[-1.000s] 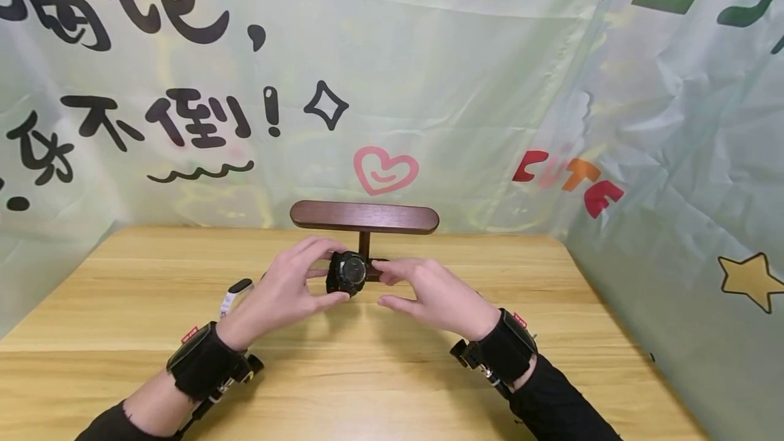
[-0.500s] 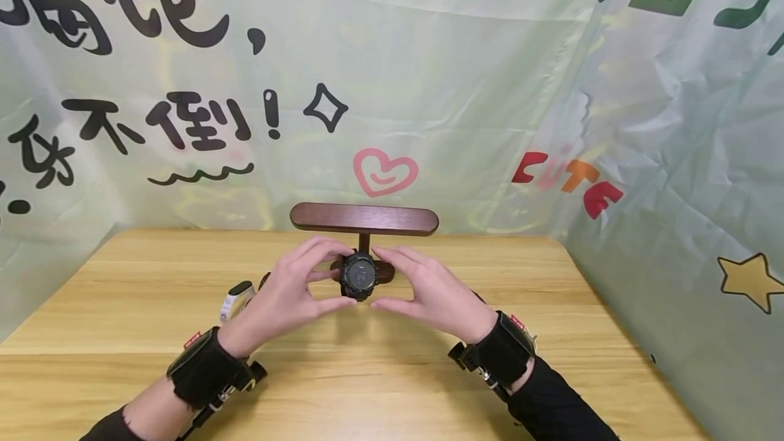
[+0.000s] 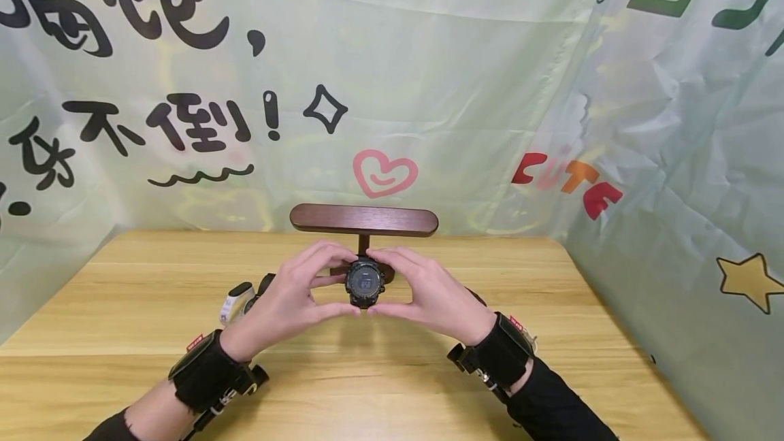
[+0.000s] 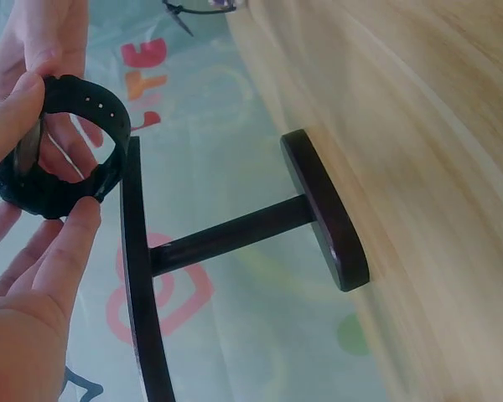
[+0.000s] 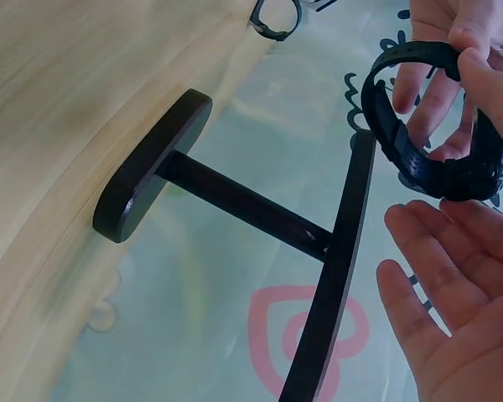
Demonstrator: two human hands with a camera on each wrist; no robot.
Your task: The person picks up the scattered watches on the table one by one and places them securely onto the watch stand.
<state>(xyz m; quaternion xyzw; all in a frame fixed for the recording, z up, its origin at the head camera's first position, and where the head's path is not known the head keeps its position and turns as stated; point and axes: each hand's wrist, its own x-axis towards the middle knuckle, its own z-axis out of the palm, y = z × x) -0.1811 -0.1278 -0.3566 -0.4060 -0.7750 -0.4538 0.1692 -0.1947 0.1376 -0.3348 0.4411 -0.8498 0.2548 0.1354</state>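
Observation:
A black digital wristwatch [image 3: 365, 283] is held up in front of a dark brown wooden T-shaped watch stand [image 3: 364, 219], its face towards the head camera. My left hand [image 3: 300, 291] pinches the watch from the left, thumb at the lower edge and fingertips at the top. From the other side my right hand [image 3: 431, 295] pinches it the same way. Both wrist views show the strap [image 4: 96, 100] closed into a loop, with fingers of both hands around it. Beside the loop stands the end of the stand's crossbar [image 5: 339, 243].
A white-banded watch [image 3: 235, 299] and a dark watch [image 3: 266, 283] lie on the wooden table [image 3: 380, 386] left of the stand, partly behind my left hand. A printed cloth [image 3: 465, 87] hangs behind the table and along its right side.
The watch has shifted slightly right and its face has turned towards the head camera. My right hand has closed in on the watch and now grips it together with my left.

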